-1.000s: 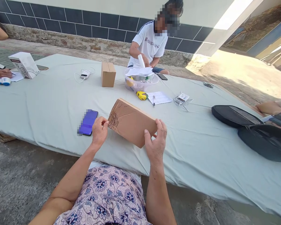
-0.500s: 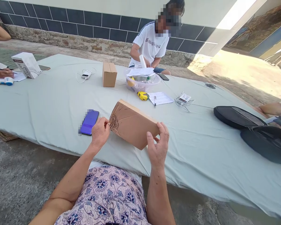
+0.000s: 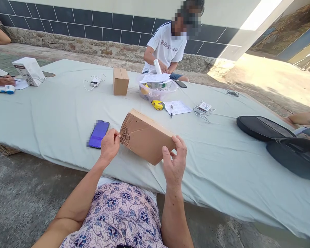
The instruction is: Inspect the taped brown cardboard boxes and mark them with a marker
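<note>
A brown cardboard box (image 3: 147, 137) is tilted up over the near part of the table, between my two hands. Dark scribbled lines mark its left end. My left hand (image 3: 110, 144) pinches the left edge of the box with thumb and fingers. At the opposite end, my right hand (image 3: 175, 156) grips the right corner, thumb on the near face and fingers curled over the side. The underside of the box is hidden from me. Just left of my left hand lies a phone (image 3: 99, 134) with a lit blue screen.
Beyond the box are a small carton (image 3: 121, 82), a plastic basin (image 3: 157, 93), a yellow tape measure (image 3: 157, 104) and a paper with a pen (image 3: 179, 107). A black case (image 3: 263, 128) lies open at right. A person (image 3: 167, 44) sits across the table (image 3: 54, 113).
The box and both hands hold nearly the same pose, with only a very slight shift of the box. Across the table, the person's hand has moved a little beside the white roll.
</note>
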`<action>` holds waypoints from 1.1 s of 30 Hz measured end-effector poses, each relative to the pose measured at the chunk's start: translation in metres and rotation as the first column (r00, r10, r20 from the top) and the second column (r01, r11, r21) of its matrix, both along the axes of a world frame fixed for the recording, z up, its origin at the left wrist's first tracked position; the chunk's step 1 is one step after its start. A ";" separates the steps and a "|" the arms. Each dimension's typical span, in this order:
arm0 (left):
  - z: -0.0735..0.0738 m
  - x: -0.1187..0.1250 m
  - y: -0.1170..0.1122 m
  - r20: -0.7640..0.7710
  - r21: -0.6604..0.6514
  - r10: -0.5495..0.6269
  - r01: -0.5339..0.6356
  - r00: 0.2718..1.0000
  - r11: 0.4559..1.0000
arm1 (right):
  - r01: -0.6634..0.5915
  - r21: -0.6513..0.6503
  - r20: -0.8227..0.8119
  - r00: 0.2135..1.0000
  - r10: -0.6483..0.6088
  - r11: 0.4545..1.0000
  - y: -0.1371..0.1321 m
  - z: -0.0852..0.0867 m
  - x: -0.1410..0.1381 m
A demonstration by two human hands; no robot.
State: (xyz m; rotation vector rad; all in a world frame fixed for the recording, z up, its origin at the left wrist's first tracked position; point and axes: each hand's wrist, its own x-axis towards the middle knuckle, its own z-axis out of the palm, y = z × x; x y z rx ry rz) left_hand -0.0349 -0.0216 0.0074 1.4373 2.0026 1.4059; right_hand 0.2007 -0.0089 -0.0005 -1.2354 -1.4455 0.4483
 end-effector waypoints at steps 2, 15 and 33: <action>-0.001 0.000 0.000 0.040 0.002 0.009 -0.009 0.999 1.000 | -0.022 -0.014 -0.040 0.999 0.021 1.000 -0.002 0.001 -0.001; -0.012 -0.002 0.001 0.390 -0.003 -0.108 0.119 0.915 0.993 | -0.056 0.129 -0.180 0.980 0.079 0.990 -0.003 -0.002 -0.007; -0.001 0.020 -0.006 0.305 -0.227 -0.110 0.184 0.946 0.956 | 0.150 0.169 0.218 0.958 -0.186 0.974 0.004 -0.013 -0.029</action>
